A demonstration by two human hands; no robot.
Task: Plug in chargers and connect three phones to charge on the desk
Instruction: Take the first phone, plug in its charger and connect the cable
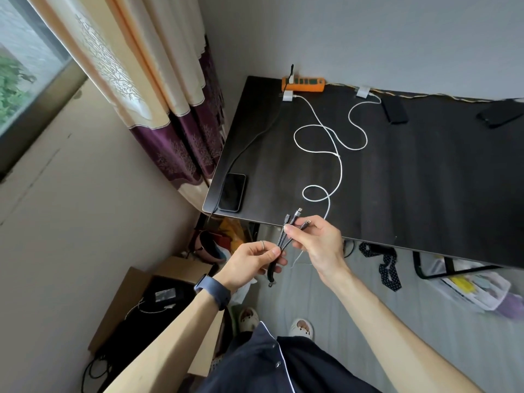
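Dark worktop (397, 194) stands against a plain grey wall (368, 38). Window (25, 80) at left admits daylight, flanked by a cream curtain (127, 66) with purple hem. Floor (354, 302) appears grey; a cardboard box (127, 302) sits nearby.

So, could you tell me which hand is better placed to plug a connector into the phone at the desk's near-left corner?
Probably the right hand: it pinches the multi-head cable just behind its connector tips. The left hand grips lower down. That phone lies nearer the left hand, though.
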